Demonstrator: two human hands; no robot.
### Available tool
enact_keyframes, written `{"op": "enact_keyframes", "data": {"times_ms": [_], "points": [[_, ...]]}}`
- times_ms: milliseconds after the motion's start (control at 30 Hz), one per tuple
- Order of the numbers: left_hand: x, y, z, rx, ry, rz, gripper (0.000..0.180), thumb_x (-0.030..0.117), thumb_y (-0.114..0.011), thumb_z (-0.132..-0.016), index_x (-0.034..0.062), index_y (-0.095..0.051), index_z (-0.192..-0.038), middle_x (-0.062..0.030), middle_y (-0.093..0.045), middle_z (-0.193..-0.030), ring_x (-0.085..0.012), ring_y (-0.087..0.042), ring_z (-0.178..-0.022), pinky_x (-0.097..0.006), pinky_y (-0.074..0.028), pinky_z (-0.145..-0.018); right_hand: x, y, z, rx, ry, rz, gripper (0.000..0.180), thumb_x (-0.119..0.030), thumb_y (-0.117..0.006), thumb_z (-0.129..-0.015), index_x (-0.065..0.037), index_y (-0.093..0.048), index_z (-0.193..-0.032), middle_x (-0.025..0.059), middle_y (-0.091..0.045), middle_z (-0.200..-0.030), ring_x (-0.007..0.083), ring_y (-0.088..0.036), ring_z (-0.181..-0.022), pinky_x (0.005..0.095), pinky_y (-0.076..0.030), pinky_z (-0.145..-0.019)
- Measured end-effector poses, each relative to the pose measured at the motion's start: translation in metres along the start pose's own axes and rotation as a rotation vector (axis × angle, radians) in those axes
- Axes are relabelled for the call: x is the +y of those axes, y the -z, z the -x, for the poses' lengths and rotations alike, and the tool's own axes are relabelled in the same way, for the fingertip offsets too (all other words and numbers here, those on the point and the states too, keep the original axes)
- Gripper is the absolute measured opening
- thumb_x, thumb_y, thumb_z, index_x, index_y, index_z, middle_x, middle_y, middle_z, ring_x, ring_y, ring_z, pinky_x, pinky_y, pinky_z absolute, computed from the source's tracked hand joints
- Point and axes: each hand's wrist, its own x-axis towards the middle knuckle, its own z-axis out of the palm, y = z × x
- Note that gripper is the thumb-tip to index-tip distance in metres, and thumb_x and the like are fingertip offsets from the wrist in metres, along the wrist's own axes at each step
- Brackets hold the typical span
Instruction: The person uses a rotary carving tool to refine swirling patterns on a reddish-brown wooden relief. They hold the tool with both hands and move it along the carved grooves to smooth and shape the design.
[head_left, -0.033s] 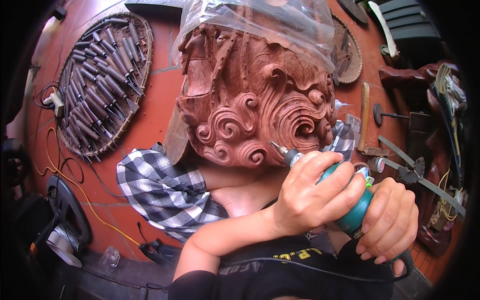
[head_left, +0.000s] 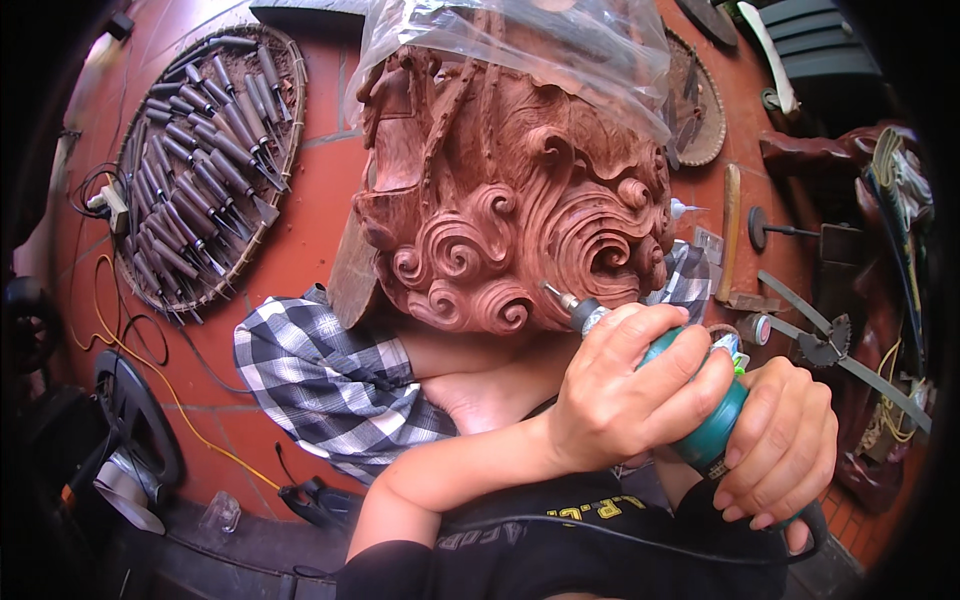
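Note:
My left hand (head_left: 625, 390) wraps round the front of a teal die grinder (head_left: 715, 425), and my right hand (head_left: 775, 440) grips its rear end, where a dark cord trails off. The slim burr (head_left: 554, 291) in the grinder's nose points up and left at the lower part of a reddish-brown wood carving (head_left: 480, 220). Whether the tip touches the wood I cannot tell. Curling cloud scrolls and swirling grooves cover the carving. Clear plastic sheeting (head_left: 520, 40) drapes over its far side. My crossed legs in checked cloth (head_left: 310, 375) lie beside and below it.
On the tiled floor to the left, a round woven tray (head_left: 290, 185) holds many chisels (head_left: 205, 165). A yellow cord (head_left: 170, 390) runs toward a black fan-like frame (head_left: 140, 420). At the right lie a wooden-handled mallet-like tool (head_left: 730, 235), metal arms (head_left: 825, 345) and carved dark wood (head_left: 815, 150).

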Motion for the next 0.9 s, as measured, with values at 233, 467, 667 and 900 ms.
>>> {"op": "enact_keyframes", "data": {"times_ms": [233, 467, 667, 900], "points": [[0.000, -0.009, -0.002, -0.014, 0.014, -0.007, 0.030, 0.016, -0.074, -0.072, 0.0095, -0.073, -0.101, -0.0063, -0.072, -0.098, -0.0287, -0.067, -0.091, -0.037, -0.055, -0.070, 0.002, 0.009, 0.003, 0.032, 0.038, -0.036, 0.028, -0.031, -0.076, -0.095, -0.011, -0.072, -0.076, 0.0019, -0.076, -0.073, 0.0126, -0.074, -0.068, 0.0256, -0.052, -0.074], [0.001, -0.017, -0.002, 0.015, 0.017, -0.086, 0.032, 0.017, -0.073, -0.068, 0.0102, -0.074, -0.100, -0.0052, -0.072, -0.097, -0.0269, -0.067, -0.088, -0.037, -0.055, -0.070, 0.003, 0.023, 0.008, 0.013, 0.031, -0.090, 0.027, -0.031, -0.076, -0.095, -0.011, -0.072, -0.078, 0.0020, -0.076, -0.073, 0.0129, -0.074, -0.068, 0.0258, -0.053, -0.073], [-0.004, -0.027, -0.014, 0.017, -0.022, -0.029, 0.032, 0.017, -0.072, -0.065, 0.0110, -0.073, -0.097, -0.0039, -0.070, -0.093, -0.0256, -0.067, -0.085, -0.036, -0.054, -0.067, -0.004, 0.025, 0.015, 0.070, 0.077, -0.005, 0.027, -0.036, -0.078, -0.092, -0.013, -0.071, -0.079, -0.0012, -0.075, -0.073, 0.0108, -0.073, -0.068, 0.0248, -0.049, -0.075], [-0.032, -0.023, -0.033, -0.077, -0.198, 0.148, 0.032, 0.017, -0.073, -0.065, 0.0107, -0.071, -0.096, -0.0045, -0.066, -0.093, -0.0257, -0.066, -0.085, -0.035, -0.054, -0.066, -0.002, 0.007, 0.026, 0.134, 0.210, 0.312, 0.031, -0.045, -0.078, -0.090, -0.016, -0.070, -0.084, -0.0057, -0.075, -0.076, 0.0073, -0.071, -0.069, 0.0244, -0.046, -0.076]]}}
